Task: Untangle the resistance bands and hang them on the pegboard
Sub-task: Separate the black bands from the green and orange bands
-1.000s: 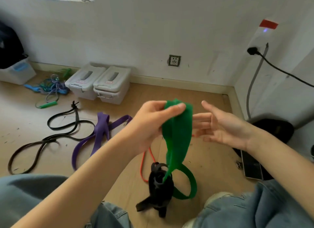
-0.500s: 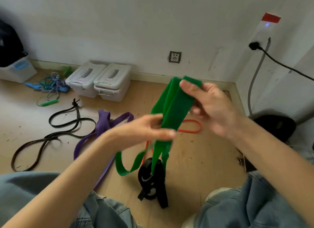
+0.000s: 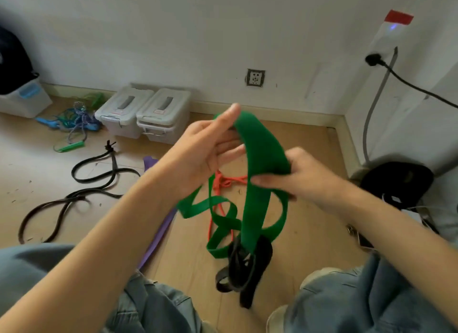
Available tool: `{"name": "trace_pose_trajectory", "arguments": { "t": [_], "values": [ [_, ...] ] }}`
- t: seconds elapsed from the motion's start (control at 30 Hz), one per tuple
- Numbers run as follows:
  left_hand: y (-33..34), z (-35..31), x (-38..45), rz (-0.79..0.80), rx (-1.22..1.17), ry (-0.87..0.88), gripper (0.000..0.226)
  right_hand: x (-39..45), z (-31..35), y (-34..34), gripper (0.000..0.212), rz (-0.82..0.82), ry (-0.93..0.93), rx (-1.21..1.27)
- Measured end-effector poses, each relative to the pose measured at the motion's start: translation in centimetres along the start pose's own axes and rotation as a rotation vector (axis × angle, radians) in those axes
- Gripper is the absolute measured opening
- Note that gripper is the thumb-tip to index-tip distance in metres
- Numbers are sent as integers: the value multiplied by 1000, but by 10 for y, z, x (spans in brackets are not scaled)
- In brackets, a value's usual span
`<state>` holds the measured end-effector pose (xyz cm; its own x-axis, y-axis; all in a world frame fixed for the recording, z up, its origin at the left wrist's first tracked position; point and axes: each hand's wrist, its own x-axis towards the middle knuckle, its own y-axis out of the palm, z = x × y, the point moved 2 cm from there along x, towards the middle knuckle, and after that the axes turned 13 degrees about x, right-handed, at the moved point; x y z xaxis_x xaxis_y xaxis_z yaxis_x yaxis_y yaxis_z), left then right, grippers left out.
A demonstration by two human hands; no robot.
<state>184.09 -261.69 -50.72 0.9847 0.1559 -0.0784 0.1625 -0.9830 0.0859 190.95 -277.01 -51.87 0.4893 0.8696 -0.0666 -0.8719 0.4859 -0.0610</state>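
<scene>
A wide green resistance band (image 3: 260,144) arches between my hands above the floor. My left hand (image 3: 203,154) pinches its upper end between the raised thumb and the fingers. My right hand (image 3: 302,176) grips the band lower on the right, thumb across its face. The green loops hang down and thread through a black band (image 3: 247,268) that dangles knotted at their bottom, between my knees. A thin orange band (image 3: 223,184) lies on the floor behind them. A purple band (image 3: 158,233) runs under my left forearm. No pegboard is in view.
Dark bands (image 3: 99,176) lie looped on the wooden floor at left. Tangled blue and green ropes (image 3: 74,124) sit beside two white lidded bins (image 3: 143,112) at the wall. A black object (image 3: 396,181) and cables fill the right corner.
My left hand rose from the band's middle to its top end. My right hand dropped from the top to the right side, so the band now arches between them.
</scene>
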Motion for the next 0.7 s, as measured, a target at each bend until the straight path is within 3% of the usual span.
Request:
{"name": "trace_pose_trajectory", "arguments": {
  "t": [0.07, 0.13, 0.2, 0.27, 0.33, 0.4, 0.47, 0.57, 0.63, 0.7],
  "values": [
    [-10, 11, -3, 83, 313, -25, 48, 1, 17, -9, 11, -112, -50, 203],
    [-6, 40, -12, 274, 635, -83, 55, 3, 31, -15, 16, -172, -94, 402],
    [12, 77, -23, 403, 793, -128, 66, 7, 38, -17, 15, -235, -134, 526],
    [22, 107, -25, 266, 962, -48, 69, 9, 40, -17, 14, -285, -148, 577],
    [18, 113, -21, 66, 1081, 56, 46, 9, 34, -18, 8, -358, -135, 593],
    [5, 105, -16, -25, 1086, 80, 33, 7, 28, -27, 13, -456, -118, 614],
    [-4, 89, -13, -9, 1101, 125, 34, 6, 24, -44, 13, -568, -86, 595],
    [-10, 53, -11, -85, 1053, 208, 18, 6, 4, -64, 16, -613, 111, 460],
    [-11, 28, -13, -203, 832, 217, 11, 4, -19, -64, 19, -535, 315, 429],
    [-10, 6, -14, -231, 461, 160, 10, -2, -38, -59, 27, -425, 476, 468]
  ]
}}
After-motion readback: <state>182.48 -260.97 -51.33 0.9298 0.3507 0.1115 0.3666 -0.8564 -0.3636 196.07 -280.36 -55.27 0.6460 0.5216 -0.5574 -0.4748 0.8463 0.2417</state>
